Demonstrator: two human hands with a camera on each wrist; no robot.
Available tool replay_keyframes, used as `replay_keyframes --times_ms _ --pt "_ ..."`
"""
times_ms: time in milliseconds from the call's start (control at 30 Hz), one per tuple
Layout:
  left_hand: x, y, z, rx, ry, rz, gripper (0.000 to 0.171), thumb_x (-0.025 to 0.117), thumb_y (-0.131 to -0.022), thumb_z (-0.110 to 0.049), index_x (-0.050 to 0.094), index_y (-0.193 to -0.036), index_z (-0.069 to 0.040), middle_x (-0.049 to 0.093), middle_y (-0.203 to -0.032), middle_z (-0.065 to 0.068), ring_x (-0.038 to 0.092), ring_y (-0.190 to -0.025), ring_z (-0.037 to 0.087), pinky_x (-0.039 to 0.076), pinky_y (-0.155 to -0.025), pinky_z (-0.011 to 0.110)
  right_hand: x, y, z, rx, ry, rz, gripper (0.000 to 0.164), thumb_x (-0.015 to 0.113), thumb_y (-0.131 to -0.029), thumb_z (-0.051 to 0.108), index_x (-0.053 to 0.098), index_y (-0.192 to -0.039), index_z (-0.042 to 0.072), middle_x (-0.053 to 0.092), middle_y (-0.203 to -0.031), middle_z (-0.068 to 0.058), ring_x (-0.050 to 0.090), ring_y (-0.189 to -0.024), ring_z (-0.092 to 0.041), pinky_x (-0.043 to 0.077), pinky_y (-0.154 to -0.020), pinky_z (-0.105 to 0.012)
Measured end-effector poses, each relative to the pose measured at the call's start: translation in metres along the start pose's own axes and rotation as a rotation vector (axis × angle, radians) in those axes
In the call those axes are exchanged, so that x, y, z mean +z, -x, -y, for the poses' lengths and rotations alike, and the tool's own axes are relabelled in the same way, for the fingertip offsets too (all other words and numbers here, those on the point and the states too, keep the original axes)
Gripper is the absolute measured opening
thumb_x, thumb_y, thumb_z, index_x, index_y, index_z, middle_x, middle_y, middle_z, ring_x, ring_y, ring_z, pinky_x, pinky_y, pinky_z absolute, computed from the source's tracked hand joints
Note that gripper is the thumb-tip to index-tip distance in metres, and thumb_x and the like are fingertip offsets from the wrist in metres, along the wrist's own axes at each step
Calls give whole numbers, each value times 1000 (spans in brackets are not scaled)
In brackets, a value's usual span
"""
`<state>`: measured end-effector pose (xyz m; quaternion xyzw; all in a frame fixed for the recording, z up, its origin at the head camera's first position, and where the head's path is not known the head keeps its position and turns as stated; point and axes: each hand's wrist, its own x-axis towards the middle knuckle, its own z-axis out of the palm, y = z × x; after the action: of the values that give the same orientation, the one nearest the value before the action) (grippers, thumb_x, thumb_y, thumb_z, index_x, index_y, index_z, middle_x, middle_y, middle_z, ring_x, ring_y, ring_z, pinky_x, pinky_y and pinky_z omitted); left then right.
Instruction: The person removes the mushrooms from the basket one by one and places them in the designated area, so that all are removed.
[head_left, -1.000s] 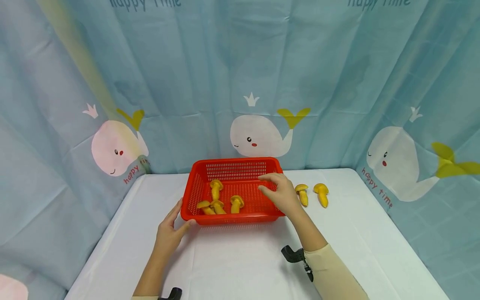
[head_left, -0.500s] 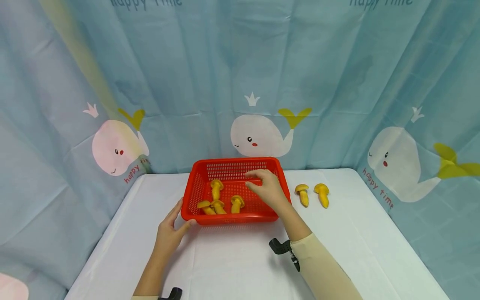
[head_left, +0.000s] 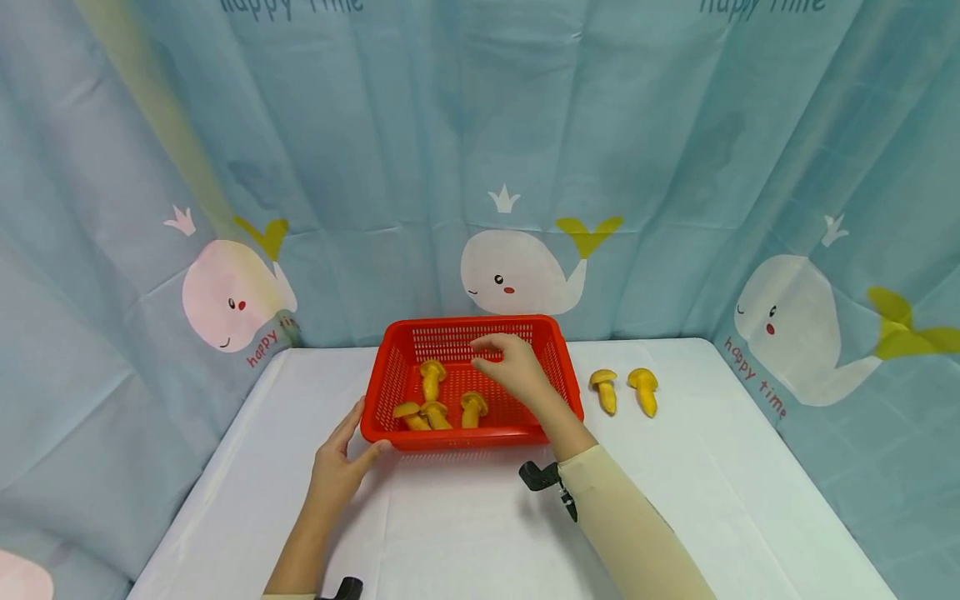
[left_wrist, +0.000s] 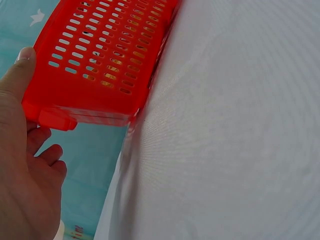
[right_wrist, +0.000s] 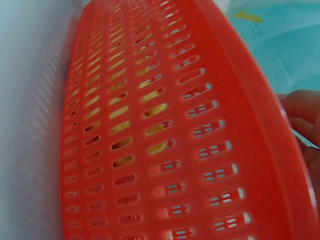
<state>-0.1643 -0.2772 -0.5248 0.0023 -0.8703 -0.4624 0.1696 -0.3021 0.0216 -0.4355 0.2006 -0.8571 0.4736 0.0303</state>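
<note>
A red plastic basket (head_left: 480,438) with slotted walls stands on the table. My left hand (head_left: 335,473) grips its near left corner, thumb at the front rim; in the left wrist view, curled fingers (left_wrist: 45,150) lie by the rim's end. Above the basket's right half hovers my right hand (head_left: 517,371), thumb and fingers bent but apart, with nothing between them. Several yellow mushrooms lie inside, including one at the back (head_left: 431,381) and one near the front middle (head_left: 472,410). The right wrist view shows mostly the basket wall (right_wrist: 260,165), with part of the right hand at the edge.
Two more yellow mushrooms, one nearer the basket (head_left: 604,392) and one farther right (head_left: 643,392), lie on the white tablecloth (head_left: 465,525). A blue curtain (head_left: 375,167) printed with whales hangs behind the table and along both sides.
My right hand has moved left, from the basket's right edge to over its interior, uncovering the right rim. The left hand, basket and mushrooms have stayed put.
</note>
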Motion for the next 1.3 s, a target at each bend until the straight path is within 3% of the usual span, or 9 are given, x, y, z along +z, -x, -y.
replay_keyframes --times_ms 100,233,333,467,600,800,1033,1300 --pt "0 0 0 2 4 -3 86 83 -86 -37 36 -158 -37 41 -162 -7 37 -151 18 39 -114 43 4 -5 -2 -15 3 13 31 76 -94 23 73 -124 16 71 -126 0 60 -125 -23 53 -105 -49" --pt "0 0 0 6 8 -6 86 83 -86 -36 36 -158 -38 41 -162 -7 37 -151 17 35 -112 16 9 -9 -8 -2 14 42 31 76 -94 23 73 -124 15 70 -128 -1 60 -126 -24 53 -105 -47" --pt "1 0 1 7 8 -1 86 83 -86 -36 37 -158 -36 41 -162 -7 38 -151 17 30 -106 6 12 -11 -13 28 31 63 31 77 -94 24 74 -124 18 70 -129 0 60 -126 -24 53 -105 -45" --pt "1 1 2 9 3 0 86 83 -86 -35 37 -159 -34 41 -162 -6 37 -151 18 39 -115 28 15 -12 -18 57 31 92 30 78 -93 24 74 -123 20 71 -127 0 61 -125 -24 54 -104 -45" --pt "1 1 2 11 8 2 86 83 -86 -35 37 -159 -34 40 -162 -6 37 -151 19 39 -114 49 17 -13 -21 83 29 139 29 77 -93 21 74 -123 18 72 -123 -1 63 -122 -24 54 -104 -44" --pt "0 0 0 11 11 4 87 84 -86 -33 38 -160 -26 41 -162 -6 37 -151 21 39 -113 50 21 -14 -23 104 81 218 30 77 -93 20 74 -122 12 72 -120 -2 64 -116 -23 54 -103 -42" --pt "0 0 -1 2 3 5 86 82 -87 -37 36 -159 -33 40 -163 -6 37 -151 21 40 -113 51 27 -14 -28 151 149 319 37 79 -92 18 72 -126 6 72 -121 -5 65 -114 -22 54 -104 -41" --pt "-2 0 -2 2 -10 6 86 82 -87 -37 36 -159 -35 40 -163 -5 37 -151 22 40 -114 53 28 -15 -30 185 176 352 36 79 -91 15 73 -125 6 73 -114 -4 65 -108 -21 55 -102 -39"
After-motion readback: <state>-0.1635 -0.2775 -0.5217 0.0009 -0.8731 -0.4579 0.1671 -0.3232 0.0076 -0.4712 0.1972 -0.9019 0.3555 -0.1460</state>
